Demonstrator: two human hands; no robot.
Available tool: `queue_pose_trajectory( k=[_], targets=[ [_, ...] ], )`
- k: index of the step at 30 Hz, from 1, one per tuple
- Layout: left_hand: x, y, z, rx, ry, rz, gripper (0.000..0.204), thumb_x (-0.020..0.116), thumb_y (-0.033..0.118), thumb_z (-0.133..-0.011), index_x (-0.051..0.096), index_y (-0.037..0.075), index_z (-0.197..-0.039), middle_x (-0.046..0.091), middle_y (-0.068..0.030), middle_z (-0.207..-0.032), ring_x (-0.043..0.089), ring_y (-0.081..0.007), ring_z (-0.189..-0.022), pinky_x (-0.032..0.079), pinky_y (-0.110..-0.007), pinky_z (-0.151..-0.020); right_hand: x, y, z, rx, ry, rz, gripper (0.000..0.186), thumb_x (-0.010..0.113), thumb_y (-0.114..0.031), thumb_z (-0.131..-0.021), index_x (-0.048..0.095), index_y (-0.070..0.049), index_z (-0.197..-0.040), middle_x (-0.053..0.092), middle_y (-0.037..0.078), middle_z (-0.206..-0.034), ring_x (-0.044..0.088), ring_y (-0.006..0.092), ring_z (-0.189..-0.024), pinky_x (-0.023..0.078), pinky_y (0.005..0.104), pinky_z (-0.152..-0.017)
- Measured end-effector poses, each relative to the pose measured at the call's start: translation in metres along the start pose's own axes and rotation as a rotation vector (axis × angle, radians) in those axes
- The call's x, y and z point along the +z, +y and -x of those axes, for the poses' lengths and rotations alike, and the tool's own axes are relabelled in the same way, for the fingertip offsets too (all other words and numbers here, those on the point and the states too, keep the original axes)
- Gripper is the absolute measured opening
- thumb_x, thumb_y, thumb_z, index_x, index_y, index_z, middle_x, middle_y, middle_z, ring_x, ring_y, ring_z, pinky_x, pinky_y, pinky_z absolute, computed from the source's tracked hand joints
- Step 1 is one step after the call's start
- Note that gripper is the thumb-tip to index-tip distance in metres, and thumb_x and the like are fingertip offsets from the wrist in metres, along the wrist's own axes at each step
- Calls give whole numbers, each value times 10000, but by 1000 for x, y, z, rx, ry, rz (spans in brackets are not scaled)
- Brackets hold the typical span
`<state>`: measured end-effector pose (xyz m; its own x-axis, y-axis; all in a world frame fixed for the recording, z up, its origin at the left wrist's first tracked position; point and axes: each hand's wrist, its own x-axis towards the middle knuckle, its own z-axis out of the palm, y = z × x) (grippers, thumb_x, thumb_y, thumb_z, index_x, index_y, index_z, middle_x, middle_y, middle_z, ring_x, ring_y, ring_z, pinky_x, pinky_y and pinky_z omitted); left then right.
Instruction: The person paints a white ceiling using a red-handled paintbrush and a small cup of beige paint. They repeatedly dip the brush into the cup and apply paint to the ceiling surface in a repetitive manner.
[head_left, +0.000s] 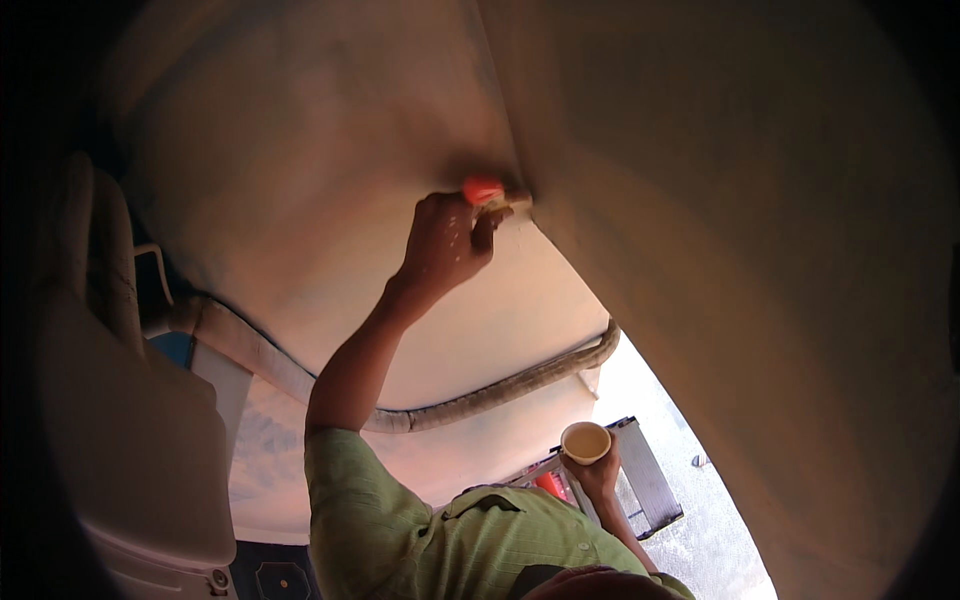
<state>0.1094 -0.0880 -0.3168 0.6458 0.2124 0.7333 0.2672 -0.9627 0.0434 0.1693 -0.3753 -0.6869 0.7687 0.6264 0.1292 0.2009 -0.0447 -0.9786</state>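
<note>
My left hand (445, 245) is raised on a bent arm, closed round a small tool with a red part (483, 190) and a pale end. It looks like a paintbrush, though my fingers hide much of it. The pale end meets the seam between the beige surface (330, 200) and the darker panel (720, 250). White specks dot the back of this hand. Lower down, my right hand (598, 475) grips a pale round cup (586, 442) from below, its mouth upward; something tan fills the inside.
A ribbed, dusty hose (490, 392) curves across below my left arm. At the left stands a bulky pale casing (140, 440). Beneath the cup are a grey metal-framed piece (650, 480) and a red object (550, 485), over bright ground (705, 510).
</note>
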Motion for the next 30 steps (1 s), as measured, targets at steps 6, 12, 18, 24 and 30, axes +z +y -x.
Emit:
queue_pose_trajectory(
  k=[6, 12, 18, 24, 30],
  targets=[
    [7, 2, -10, 51, 66, 48, 281, 653, -31, -801, 749, 89, -1036, 724, -133, -780, 707, -329, -681, 573, -412, -645, -1, -6, -2, -32, 36, 5, 774, 968, -189, -631, 529, -9, -1242, 684, 175, -1130, 702, 314, -1046, 577, 423, -896],
    [-11, -6, -39, 146, 229, -169, 179, 695, 53, -813, 748, 94, -980, 744, -155, -828, 726, -344, -734, 579, -429, -700, -8, 0, -3, -52, 52, 42, 753, 967, -211, -635, 544, -8, -1224, 683, 186, -1114, 703, 338, -1020, 578, 432, -872],
    [-53, -30, -106, 306, 463, -316, 207, 707, 71, -792, 759, 78, -993, 737, -149, -825, 718, -341, -732, 589, -420, -694, -12, -2, 4, -4, 68, 55, 744, 967, -203, -641, 540, -11, -1220, 679, 177, -1118, 703, 321, -1021, 576, 429, -874],
    [-117, -11, -175, 654, 752, -382, 323, 631, -108, -850, 705, 24, -1135, 752, -167, -1110, 750, -288, -980, 616, -323, -856, -11, 0, 14, -32, 40, -1, 766, 961, -180, -632, 541, -16, -1251, 702, 169, -1128, 716, 297, -1025, 582, 413, -878],
    [-54, -43, -117, 529, 452, -546, 242, 706, 50, -804, 751, 63, -1041, 757, -138, -940, 739, -303, -846, 602, -394, -776, -5, 1, 27, 23, 69, 28, 795, 974, -202, -612, 536, -19, -1250, 695, 173, -1138, 707, 307, -1047, 576, 423, -897]
  ],
)
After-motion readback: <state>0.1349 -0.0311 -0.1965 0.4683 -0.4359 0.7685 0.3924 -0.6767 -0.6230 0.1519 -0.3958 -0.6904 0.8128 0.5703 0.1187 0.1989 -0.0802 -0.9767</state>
